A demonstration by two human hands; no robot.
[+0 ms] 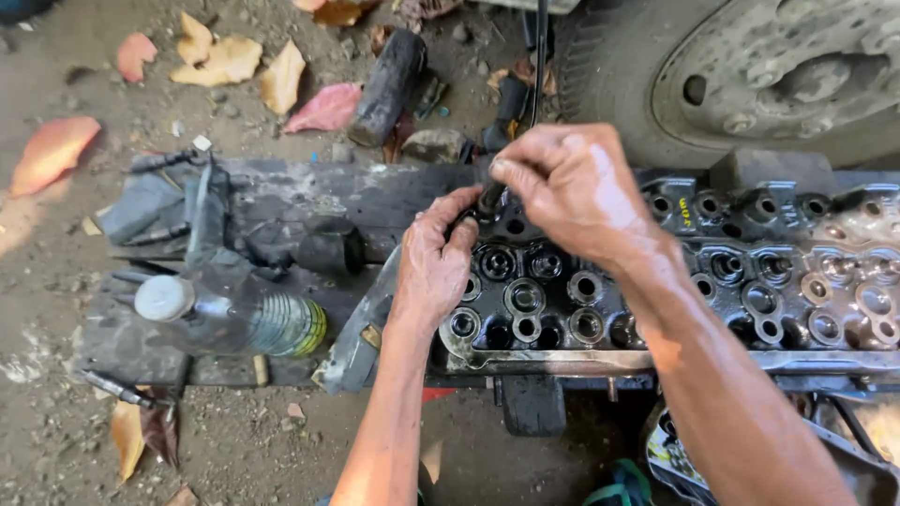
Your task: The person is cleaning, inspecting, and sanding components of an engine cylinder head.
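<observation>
A small dark cylindrical metal part (489, 197) stands roughly upright at the near-left end of the greasy grey cast-metal cylinder head (675, 290), pinched from above by the right hand (562, 187), while the left hand (433, 267), fingers curled, steadies it from just below-left.

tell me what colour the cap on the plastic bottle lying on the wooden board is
White, on the bottle's cap; seen best in the head view, left of the left hand.

A greasy black cylinder head (656, 281), ports facing up, lies flat on boards; a small dark part (490, 199) stands on its far-left corner.
</observation>
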